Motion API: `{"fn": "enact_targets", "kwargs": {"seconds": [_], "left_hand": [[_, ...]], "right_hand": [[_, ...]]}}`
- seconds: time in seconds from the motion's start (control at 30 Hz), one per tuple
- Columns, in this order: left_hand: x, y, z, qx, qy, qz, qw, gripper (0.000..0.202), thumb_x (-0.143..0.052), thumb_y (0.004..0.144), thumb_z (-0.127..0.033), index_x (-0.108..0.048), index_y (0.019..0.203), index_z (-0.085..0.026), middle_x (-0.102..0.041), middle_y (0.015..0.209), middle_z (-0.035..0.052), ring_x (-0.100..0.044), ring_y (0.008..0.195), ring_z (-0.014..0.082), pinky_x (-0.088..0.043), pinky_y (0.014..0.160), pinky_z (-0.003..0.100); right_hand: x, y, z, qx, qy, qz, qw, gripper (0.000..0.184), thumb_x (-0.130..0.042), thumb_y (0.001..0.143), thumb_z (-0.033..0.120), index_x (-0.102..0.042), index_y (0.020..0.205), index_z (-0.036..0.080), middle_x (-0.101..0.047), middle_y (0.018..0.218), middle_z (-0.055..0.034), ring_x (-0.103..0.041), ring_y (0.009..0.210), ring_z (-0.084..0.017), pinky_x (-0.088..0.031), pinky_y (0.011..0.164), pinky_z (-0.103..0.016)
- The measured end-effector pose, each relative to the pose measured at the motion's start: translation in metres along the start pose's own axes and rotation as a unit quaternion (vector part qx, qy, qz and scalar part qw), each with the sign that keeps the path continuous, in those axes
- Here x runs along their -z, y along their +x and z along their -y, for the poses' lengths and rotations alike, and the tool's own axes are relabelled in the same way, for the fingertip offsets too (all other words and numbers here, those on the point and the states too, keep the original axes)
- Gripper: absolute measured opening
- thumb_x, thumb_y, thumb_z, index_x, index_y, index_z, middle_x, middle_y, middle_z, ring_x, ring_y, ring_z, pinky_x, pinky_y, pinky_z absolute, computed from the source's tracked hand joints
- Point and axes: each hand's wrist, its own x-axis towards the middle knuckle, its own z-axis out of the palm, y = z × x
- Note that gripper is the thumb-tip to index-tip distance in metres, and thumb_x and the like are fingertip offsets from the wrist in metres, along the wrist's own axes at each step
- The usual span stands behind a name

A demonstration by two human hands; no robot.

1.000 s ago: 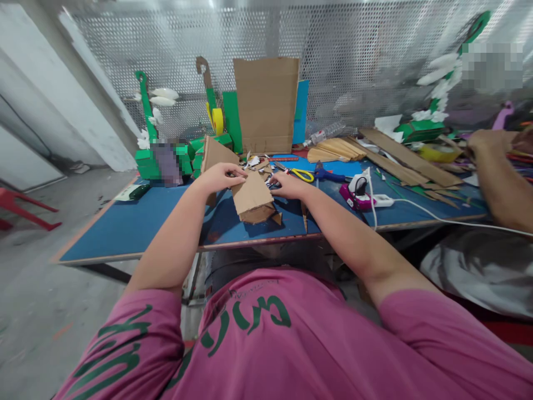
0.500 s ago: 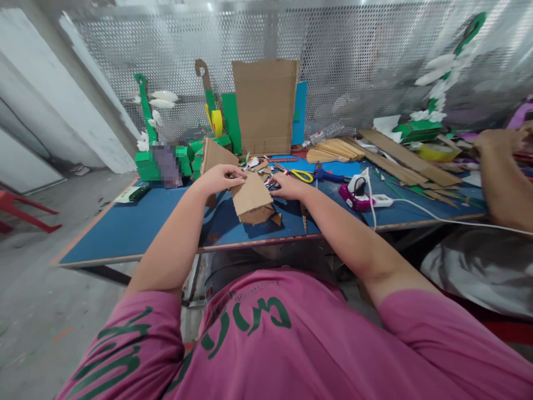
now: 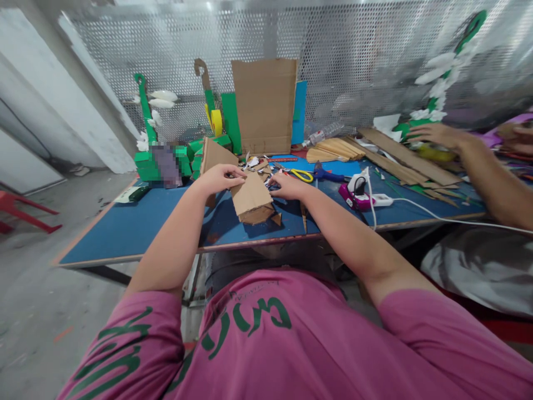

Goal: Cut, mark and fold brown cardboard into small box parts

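A folded cardboard box piece [image 3: 252,194] lies on the blue table between my hands, its cut end facing me. My left hand [image 3: 221,179] is closed on its left upper edge, thumb and fingers bent together. At its right side, my right hand [image 3: 287,185] grips the edge with curled fingers, the tips partly hidden. Behind the piece is a heap of paper and cardboard scraps [image 3: 255,163]. A bent cardboard panel [image 3: 216,155] stands just past my left hand. Yellow-handled scissors [image 3: 302,175] lie beyond my right hand.
A tall cardboard sheet [image 3: 265,105] leans on the perforated metal wall. Green boxes [image 3: 145,166] stand at back left. A blue glue gun [image 3: 328,175], a purple-and-white power strip [image 3: 360,194] with cable and cardboard strips [image 3: 408,158] lie right. A co-worker's hand [image 3: 441,136] reaches over there.
The co-worker's hand at the right has moved left, over the yellow tape roll and toward the green base. My hands and the cardboard box piece have stayed practically still.
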Motion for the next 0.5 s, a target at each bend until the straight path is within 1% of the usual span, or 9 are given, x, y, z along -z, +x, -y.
{"fn": "enact_targets", "kwargs": {"seconds": [0.23,0.37,0.5], "left_hand": [[0.0002,-0.001,-0.0023,0.004,0.001,0.0,1.0,0.05,-0.082,0.085,-0.061,-0.087,0.118,-0.023,-0.084,0.111,0.0088,-0.073,0.096,0.0228,-0.057,0.085,0.033],[0.0003,-0.0007,-0.0017,-0.001,0.002,-0.002,1.0,0.05,-0.083,0.085,-0.061,-0.087,0.118,-0.023,-0.084,0.109,0.0089,-0.073,0.094,0.023,-0.057,0.085,0.034],[0.0003,-0.0002,0.0,0.001,-0.005,-0.002,1.0,0.051,-0.084,0.084,-0.063,-0.087,0.117,-0.024,-0.084,0.109,0.0092,-0.073,0.095,0.0234,-0.058,0.083,0.034]], "right_hand": [[0.0007,-0.0009,0.0013,0.001,0.005,-0.001,1.0,0.046,-0.08,0.097,0.041,-0.073,0.136,0.017,-0.074,0.142,-0.0176,-0.068,0.132,-0.031,-0.052,0.113,-0.037],[0.0005,-0.0002,0.0006,0.017,0.004,-0.003,1.0,0.042,-0.08,0.097,0.039,-0.076,0.132,0.016,-0.077,0.136,-0.0179,-0.069,0.13,-0.032,-0.052,0.112,-0.038],[-0.0004,0.0011,-0.0008,0.028,-0.002,-0.006,1.0,0.04,-0.079,0.097,0.039,-0.078,0.129,0.015,-0.077,0.135,-0.0178,-0.069,0.129,-0.033,-0.052,0.11,-0.038]]}}
